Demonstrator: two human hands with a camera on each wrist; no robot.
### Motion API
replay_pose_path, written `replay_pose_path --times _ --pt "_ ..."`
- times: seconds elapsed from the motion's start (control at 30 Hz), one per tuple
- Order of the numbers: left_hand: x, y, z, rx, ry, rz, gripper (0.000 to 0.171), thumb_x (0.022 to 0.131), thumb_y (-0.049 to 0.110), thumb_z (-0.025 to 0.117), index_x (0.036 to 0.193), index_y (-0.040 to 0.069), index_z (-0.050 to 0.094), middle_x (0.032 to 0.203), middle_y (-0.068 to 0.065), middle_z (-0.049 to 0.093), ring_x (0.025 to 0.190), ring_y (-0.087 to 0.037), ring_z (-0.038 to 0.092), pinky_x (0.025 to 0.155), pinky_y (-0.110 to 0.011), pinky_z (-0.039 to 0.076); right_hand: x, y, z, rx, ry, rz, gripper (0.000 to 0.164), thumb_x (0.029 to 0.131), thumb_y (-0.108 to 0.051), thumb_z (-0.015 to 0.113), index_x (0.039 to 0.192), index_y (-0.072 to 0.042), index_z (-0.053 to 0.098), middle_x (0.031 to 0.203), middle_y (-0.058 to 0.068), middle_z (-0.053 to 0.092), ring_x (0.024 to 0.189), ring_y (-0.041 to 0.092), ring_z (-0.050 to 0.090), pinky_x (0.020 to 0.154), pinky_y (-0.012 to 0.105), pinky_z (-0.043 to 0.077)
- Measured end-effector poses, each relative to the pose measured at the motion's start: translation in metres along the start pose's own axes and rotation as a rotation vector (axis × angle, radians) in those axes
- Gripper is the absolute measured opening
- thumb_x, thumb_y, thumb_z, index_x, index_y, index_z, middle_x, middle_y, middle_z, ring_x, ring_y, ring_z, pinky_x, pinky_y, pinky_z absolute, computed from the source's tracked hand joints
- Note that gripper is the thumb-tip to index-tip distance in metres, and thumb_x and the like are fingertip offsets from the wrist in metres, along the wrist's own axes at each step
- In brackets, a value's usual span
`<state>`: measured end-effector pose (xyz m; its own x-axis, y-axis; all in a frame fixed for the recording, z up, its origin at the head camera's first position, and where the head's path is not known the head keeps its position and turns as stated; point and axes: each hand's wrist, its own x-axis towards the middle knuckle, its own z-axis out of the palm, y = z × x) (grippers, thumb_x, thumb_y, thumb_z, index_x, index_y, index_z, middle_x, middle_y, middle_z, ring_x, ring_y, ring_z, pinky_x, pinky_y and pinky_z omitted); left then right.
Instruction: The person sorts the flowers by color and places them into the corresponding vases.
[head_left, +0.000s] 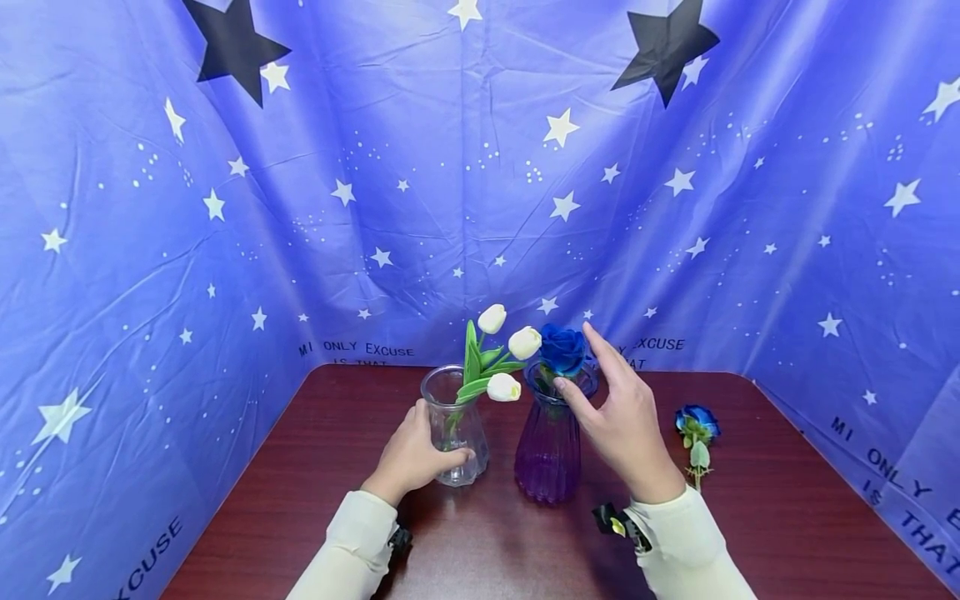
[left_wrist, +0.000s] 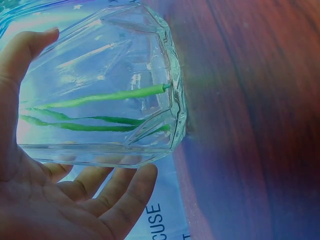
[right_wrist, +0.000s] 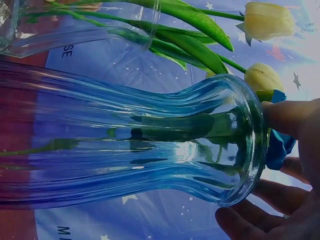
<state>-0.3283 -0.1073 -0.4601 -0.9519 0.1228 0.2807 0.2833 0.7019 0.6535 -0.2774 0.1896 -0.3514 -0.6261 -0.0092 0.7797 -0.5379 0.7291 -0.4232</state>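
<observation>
My left hand (head_left: 408,454) holds a clear glass vase (head_left: 469,435), thumb across its front and fingers round its far side. White tulips (head_left: 503,387) with green leaves lean right out of this vase; their green stems (left_wrist: 115,95) show through the glass in the left wrist view. To its right stands a purple-blue ribbed vase (head_left: 550,454) with a blue rose (head_left: 562,348) in its mouth. Around the rose and rim spread the fingers of my right hand (head_left: 628,421), with the thumb right at the rim (right_wrist: 250,115) and the index finger extended beside the bloom.
Another blue rose (head_left: 697,423) lies on the dark red table (head_left: 495,550), right of my right hand. Behind and on both sides hangs a blue cloth (head_left: 450,208) with stars and lettering. A black device (head_left: 401,542) is strapped at each wrist.
</observation>
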Motion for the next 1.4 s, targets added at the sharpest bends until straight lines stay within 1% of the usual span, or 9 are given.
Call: replay_pose_path --times 0.33,0.6,0.8,0.93,0.97,1.07,1.17,1.3,1.4 --pt "0.002 -0.001 0.001 -0.015 -0.006 -0.001 0.099 0.067 0.061 0.089 0.140 0.012 0.045 0.125 -0.007 0.058 0.113 -0.023 0.062 0.095 -0.047 0.054 0.001 0.000 -0.003 0.007 0.011 0.042 0.072 0.090 -0.029 0.082 0.154 -0.022 0.049 0.150 0.011 0.057 0.135 0.034 0.057 0.107 0.059 0.046" --pt "0.000 -0.003 0.002 -0.001 0.015 -0.011 0.099 0.066 0.061 0.090 0.141 0.014 0.045 0.125 -0.006 0.059 0.113 -0.023 0.062 0.095 -0.047 0.055 0.001 0.005 -0.005 0.020 0.017 0.065 0.064 0.091 -0.022 0.079 0.151 -0.020 0.053 0.145 0.010 0.060 0.132 0.031 0.058 0.105 0.057 0.046" --pt "0.001 -0.003 0.004 0.001 0.012 -0.004 0.099 0.066 0.061 0.089 0.141 0.013 0.046 0.124 -0.006 0.059 0.112 -0.022 0.062 0.094 -0.046 0.055 0.004 0.014 -0.015 -0.001 0.021 0.060 0.053 0.090 -0.014 0.077 0.141 -0.015 0.062 0.141 0.009 0.062 0.128 0.028 0.059 0.100 0.049 0.047" --pt "0.000 -0.002 0.003 -0.010 0.014 0.001 0.102 0.066 0.060 0.090 0.144 0.013 0.045 0.127 -0.007 0.059 0.114 -0.023 0.062 0.095 -0.048 0.054 0.007 0.028 -0.027 -0.055 0.005 0.044 0.044 0.087 -0.010 0.077 0.130 -0.008 0.068 0.136 0.014 0.064 0.126 0.033 0.059 0.098 0.053 0.046" --pt "0.000 -0.002 0.002 -0.010 0.015 -0.001 0.103 0.066 0.060 0.090 0.145 0.012 0.045 0.128 -0.007 0.059 0.115 -0.024 0.062 0.096 -0.048 0.054 0.008 0.032 -0.032 -0.077 -0.001 0.049 0.042 0.087 -0.011 0.077 0.128 -0.008 0.069 0.133 0.015 0.065 0.122 0.034 0.060 0.096 0.053 0.046" --pt "-0.001 -0.002 0.002 0.010 0.012 -0.015 0.105 0.065 0.062 0.090 0.145 0.011 0.045 0.130 -0.009 0.059 0.117 -0.025 0.062 0.096 -0.049 0.054 0.008 0.046 -0.046 -0.144 -0.028 0.103 0.036 0.087 -0.013 0.076 0.122 -0.008 0.070 0.128 0.018 0.066 0.106 0.036 0.067 0.088 0.055 0.049" --pt "-0.001 -0.003 0.001 0.023 0.013 -0.024 0.109 0.065 0.065 0.089 0.147 0.010 0.043 0.132 -0.010 0.058 0.119 -0.026 0.062 0.097 -0.050 0.054 0.007 0.062 -0.058 -0.214 -0.066 0.184 0.034 0.088 -0.018 0.075 0.120 -0.008 0.071 0.124 0.021 0.066 0.094 0.035 0.067 0.082 0.054 0.048" --pt "0.000 -0.003 0.001 0.012 0.023 -0.015 0.111 0.065 0.063 0.089 0.149 0.010 0.041 0.133 -0.010 0.058 0.119 -0.026 0.062 0.098 -0.050 0.053 0.005 0.086 -0.073 -0.290 -0.152 0.298 0.040 0.091 -0.026 0.072 0.124 -0.003 0.068 0.123 0.027 0.065 0.104 0.042 0.063 0.084 0.058 0.045" --pt "-0.001 -0.002 0.004 0.002 0.032 0.001 0.108 0.065 0.060 0.091 0.148 0.011 0.043 0.131 -0.010 0.060 0.117 -0.025 0.062 0.096 -0.050 0.054 0.001 0.105 -0.079 -0.331 -0.233 0.381 0.048 0.093 -0.031 0.070 0.128 0.001 0.063 0.124 0.031 0.062 0.110 0.048 0.060 0.085 0.061 0.046"
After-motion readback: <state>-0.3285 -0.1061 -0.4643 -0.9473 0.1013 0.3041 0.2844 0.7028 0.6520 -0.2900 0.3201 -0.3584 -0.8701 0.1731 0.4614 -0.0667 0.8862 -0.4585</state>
